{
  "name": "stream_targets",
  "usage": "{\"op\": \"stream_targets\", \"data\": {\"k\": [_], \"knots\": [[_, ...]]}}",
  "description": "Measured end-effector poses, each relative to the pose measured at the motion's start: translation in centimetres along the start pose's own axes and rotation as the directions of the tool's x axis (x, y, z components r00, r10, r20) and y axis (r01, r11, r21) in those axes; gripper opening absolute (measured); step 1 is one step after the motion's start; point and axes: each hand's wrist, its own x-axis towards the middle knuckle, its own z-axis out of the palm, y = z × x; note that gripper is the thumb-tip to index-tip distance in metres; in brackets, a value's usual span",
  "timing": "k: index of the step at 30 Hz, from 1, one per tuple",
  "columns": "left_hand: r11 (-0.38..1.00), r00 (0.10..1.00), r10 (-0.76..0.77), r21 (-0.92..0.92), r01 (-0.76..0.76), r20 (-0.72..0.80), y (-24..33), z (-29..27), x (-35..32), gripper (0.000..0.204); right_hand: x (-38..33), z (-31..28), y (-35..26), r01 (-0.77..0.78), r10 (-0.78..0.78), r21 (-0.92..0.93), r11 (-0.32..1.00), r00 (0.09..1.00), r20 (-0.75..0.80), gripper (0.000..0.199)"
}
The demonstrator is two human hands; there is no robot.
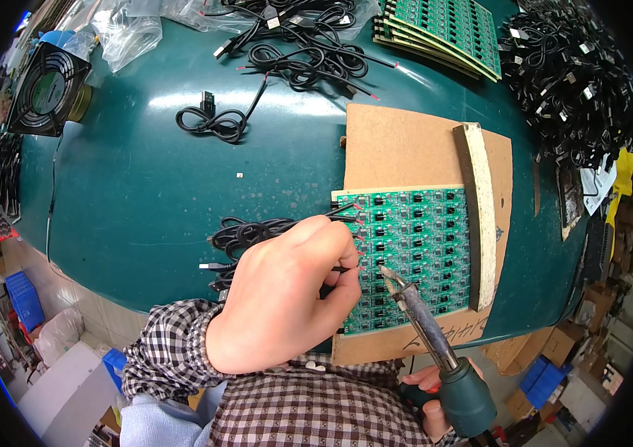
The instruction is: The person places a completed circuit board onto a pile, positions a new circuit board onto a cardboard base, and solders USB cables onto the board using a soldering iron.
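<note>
A green panel of small circuit boards (413,257) lies on a brown fibreboard sheet (398,153). My left hand (286,290) is closed at the panel's left edge, pinching the end of a black USB cable (340,270) by its wires. Several other black cables (253,235) lie beside this hand, some with their red wire ends at the panel's left edge. My right hand (429,395) grips a soldering iron (429,328) by its green handle, low on the right. The iron's tip is over the panel, just right of my left fingertips; whether it touches cannot be told.
A pale bar (478,223) lies along the panel's right side. Beyond are loose coiled cables (305,63), a stack of circuit panels (447,33) and a large cable heap (573,82). A black fan (48,88) stands at far left on the green table (130,194).
</note>
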Motion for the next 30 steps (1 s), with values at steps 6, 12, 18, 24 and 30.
{"op": "stream_targets", "data": {"k": [6,12,18,24,30], "knots": [[1.000,1.000,0.010,-0.009,-0.010,-0.004,-0.1,0.0,0.2,0.013,-0.8,-0.4,2.2,0.071,-0.072,0.026,0.997,0.996,0.053,0.062],[0.997,0.997,0.083,0.002,-0.083,-0.005,-0.1,0.2,0.0,0.015,1.9,1.8,1.0,0.239,-0.098,0.379,0.894,0.929,-0.356,0.046],[0.890,0.890,0.351,0.397,-0.222,-0.290,0.9,-5.0,0.2,0.025,3.9,-0.3,0.4,0.263,-0.142,0.441,0.858,0.947,-0.287,0.038],[0.783,0.900,0.280,0.622,-0.013,-0.333,-6.4,-8.4,7.7,0.019,5.7,1.3,-1.3,0.310,-0.167,0.457,0.834,0.930,-0.326,0.035],[0.808,0.824,0.367,0.587,-0.052,-0.431,-4.7,-9.0,5.0,0.012,5.7,1.3,-1.5,0.313,-0.154,0.444,0.840,0.921,-0.358,0.037]]}}
